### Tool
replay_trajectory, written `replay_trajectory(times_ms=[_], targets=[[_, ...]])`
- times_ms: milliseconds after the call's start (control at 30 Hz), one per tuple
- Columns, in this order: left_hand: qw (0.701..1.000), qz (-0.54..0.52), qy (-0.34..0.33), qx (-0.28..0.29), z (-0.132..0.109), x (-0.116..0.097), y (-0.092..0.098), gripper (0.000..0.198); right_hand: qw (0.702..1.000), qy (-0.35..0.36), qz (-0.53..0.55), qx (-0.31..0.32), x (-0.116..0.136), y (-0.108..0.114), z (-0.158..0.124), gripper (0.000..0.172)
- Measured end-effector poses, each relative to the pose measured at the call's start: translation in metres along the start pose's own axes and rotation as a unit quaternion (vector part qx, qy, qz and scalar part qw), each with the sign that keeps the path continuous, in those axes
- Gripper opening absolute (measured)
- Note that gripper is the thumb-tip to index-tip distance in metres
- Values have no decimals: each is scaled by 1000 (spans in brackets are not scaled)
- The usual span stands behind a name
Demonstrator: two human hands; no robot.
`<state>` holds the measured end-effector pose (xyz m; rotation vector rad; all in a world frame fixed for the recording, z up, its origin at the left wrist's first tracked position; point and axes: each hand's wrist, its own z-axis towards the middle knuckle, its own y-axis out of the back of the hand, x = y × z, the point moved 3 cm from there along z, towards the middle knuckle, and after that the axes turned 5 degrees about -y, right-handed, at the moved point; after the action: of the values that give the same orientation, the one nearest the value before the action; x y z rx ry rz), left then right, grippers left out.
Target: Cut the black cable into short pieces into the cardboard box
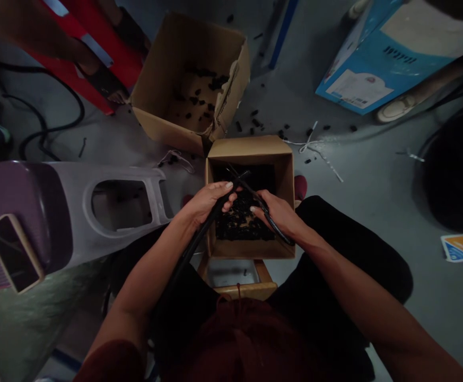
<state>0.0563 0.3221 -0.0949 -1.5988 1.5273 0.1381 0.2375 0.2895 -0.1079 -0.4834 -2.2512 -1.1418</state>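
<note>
My left hand is closed around a long black rubber-like strip, whose tail runs back along my forearm toward my lap. In my right hand are dark-handled scissors, their blades meeting the strip's far end just past my left fingertips. Both hands are over an open cardboard box between my knees. Small black pieces cover much of its bottom. How far the scissor blades are apart is hard to make out.
Beyond stands a larger cardboard box with scattered black pieces inside. More pieces and white string lie on the floor. A plastic stool with a phone is at left. Another person's hand and a blue box are farther off.
</note>
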Motion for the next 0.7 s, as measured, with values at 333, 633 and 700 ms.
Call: replay_trajectory(times_ms=[333, 633, 700], targets=[[997, -65, 36, -34, 6, 14, 4, 25, 997, -57, 36, 35, 0, -12, -3, 19], [993, -75, 74, -55, 9, 23, 3, 20, 996, -70, 16, 57, -3, -19, -4, 13], [995, -43, 71, -58, 10, 24, 4, 21, 996, -72, 4, 59, -5, -20, -3, 14]])
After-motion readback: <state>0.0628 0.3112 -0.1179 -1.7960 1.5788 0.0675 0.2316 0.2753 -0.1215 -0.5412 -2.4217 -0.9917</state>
